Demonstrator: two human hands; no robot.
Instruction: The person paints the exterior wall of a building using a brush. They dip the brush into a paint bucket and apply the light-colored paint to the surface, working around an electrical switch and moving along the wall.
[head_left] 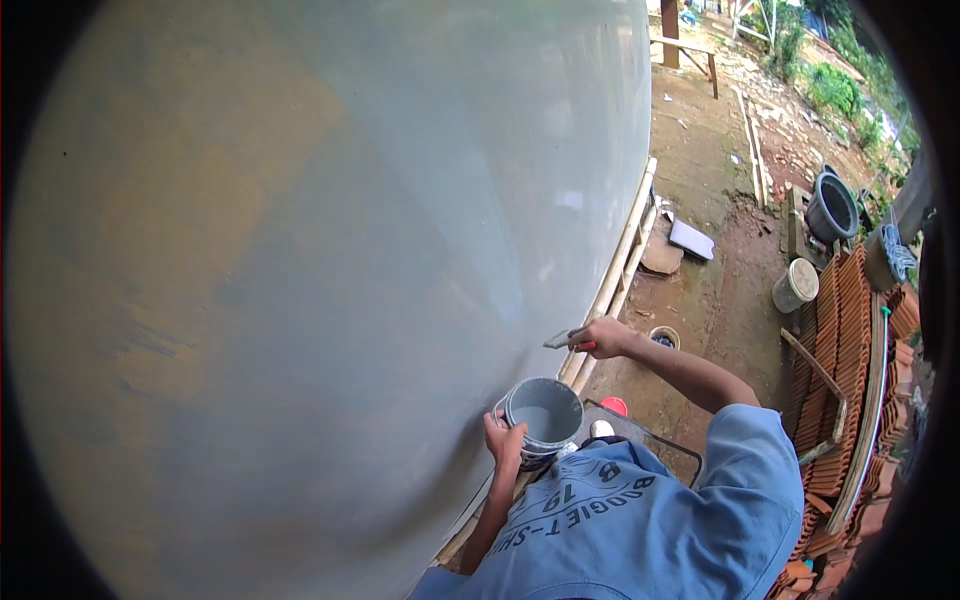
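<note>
My left hand [505, 437] grips the side and rim of a grey-smeared bucket [570, 393], which holds a pale grey liquid, likely paint. My right hand [603, 337] is closed on a paintbrush [556, 341] with a red handle; its flat, pale grey head points left toward the wall, up and to the right of the bucket. Whether the brush touches the wall cannot be told. The large wall [330, 300] fills the left side, streaked blue-grey over yellowish patches.
Bamboo poles [618, 265] run along the wall's edge. On the dirt ground are a small tub [664, 337], a red round item [614, 406] and a pale flat slab [691, 240]. Stacked roof tiles [835, 370], a white pail [796, 286] and a dark bucket [832, 207] stand at right.
</note>
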